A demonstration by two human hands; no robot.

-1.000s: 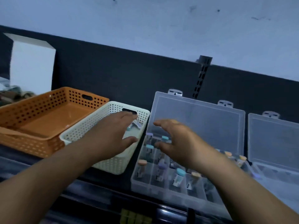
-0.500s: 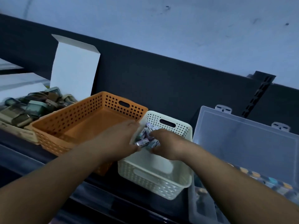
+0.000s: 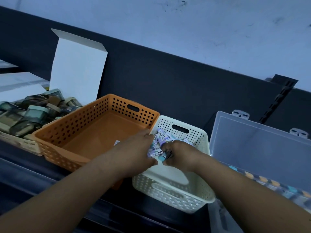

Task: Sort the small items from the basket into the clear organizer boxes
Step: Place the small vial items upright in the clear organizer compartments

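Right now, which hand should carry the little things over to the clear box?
Probably the right hand: it sits on the side of the white basket next to the clear organizer box, and its fingers grip small items. The left hand is by the orange basket, farther away.

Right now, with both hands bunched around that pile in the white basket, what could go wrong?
1. The left hand and right hand hold a whole bunch of small items at once. Loose ones may slip out on the lift.
2. The orange basket sits right beside the white basket, so a dropped item could land there unnoticed.
3. The clear organizer box lies off to the right, so the bunch must cross the basket rim.
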